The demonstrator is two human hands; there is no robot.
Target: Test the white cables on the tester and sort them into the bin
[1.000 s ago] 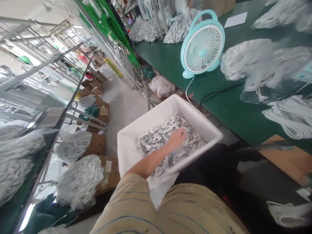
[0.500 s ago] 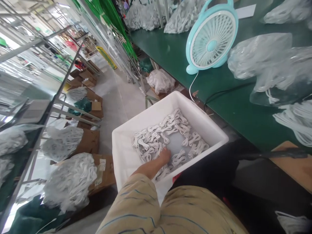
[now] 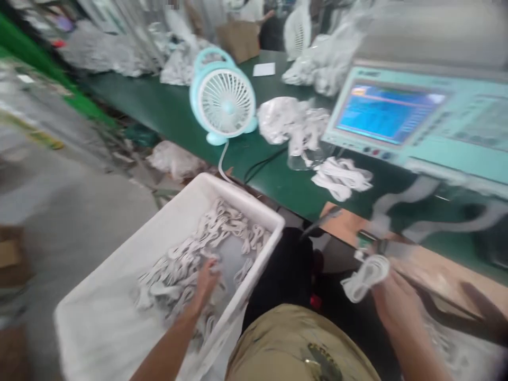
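Observation:
My left hand reaches into the white plastic bin, among coiled white cables. Its fingers look curled together; blur hides what, if anything, is between them. On the right, my right hand is closed on a looped bundle of white cable, held above the front of the workbench. A small connector shows near the top of that bundle. Beyond my right hand stands a light-blue test instrument with a lit blue screen.
A light-blue fan stands on the green bench. Bagged cables and a loose white cable coil lie between fan and instrument. A brown board is along the bench's near edge. Cartons sit on the floor at left.
The view has swung right, bringing the instrument and my right hand with a cable bundle into sight. My left hand is still in the bin, among the cables.

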